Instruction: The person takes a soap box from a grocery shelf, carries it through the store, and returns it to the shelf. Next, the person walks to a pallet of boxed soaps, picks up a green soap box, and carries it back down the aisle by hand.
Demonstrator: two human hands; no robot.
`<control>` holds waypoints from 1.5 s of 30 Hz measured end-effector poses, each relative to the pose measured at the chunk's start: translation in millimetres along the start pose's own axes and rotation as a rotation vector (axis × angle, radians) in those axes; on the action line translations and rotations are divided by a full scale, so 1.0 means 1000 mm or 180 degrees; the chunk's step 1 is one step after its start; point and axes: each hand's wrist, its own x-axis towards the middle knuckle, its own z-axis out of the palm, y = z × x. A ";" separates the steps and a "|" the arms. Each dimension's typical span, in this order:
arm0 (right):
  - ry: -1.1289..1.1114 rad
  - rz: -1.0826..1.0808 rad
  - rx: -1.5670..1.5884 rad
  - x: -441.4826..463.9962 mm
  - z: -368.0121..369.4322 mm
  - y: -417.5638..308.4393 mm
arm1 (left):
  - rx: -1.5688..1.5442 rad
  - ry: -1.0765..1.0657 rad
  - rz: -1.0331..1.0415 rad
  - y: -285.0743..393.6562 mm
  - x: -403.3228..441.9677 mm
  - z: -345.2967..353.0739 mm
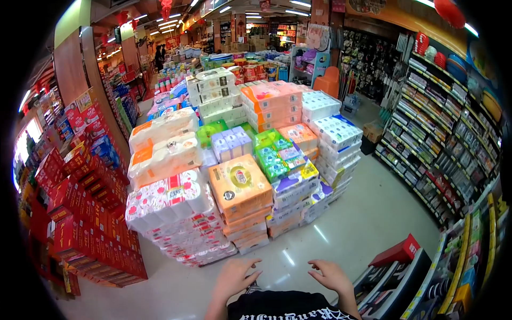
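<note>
My left hand (237, 276) is held out low in front of my body, fingers apart, with nothing in it. Likewise bare, my right hand (326, 274) hovers to the right with its fingers spread. Neither hand touches anything. Nearest to the left one are a stack of white-and-pink toilet roll packs (168, 200) and a stack of orange tissue packs (240, 181). Behind these rise green tissue packs (274, 154), a purple tissue pack (231, 144), peach-coloured packs (271, 104) and white-and-blue packs (336, 130).
Red boxes (88, 242) are stacked on the left. Shelves of small goods (421, 133) line the right side. A low rack (394, 277) with a red box (401, 250) stands at the lower right. Orange stools (327, 81) and two people (160, 56) are farther back.
</note>
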 end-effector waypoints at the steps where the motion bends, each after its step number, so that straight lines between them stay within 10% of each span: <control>1: 0.0025 -0.0021 -0.0032 0.017 0.000 0.000 | 0.0125 0.0095 0.0055 -0.011 0.010 -0.009; 27: 0.0118 -0.0793 -0.0198 0.392 -0.050 0.112 | -0.0293 0.0063 0.0003 -0.121 0.306 0.001; 34: 0.0199 -0.1235 -0.1724 0.481 0.002 0.191 | 0.1476 0.0873 -0.0335 -0.179 0.416 0.103; 45: 0.0195 -0.1097 -0.1574 0.481 0.002 0.191 | 0.2187 -0.0041 -0.0283 -0.219 0.426 0.148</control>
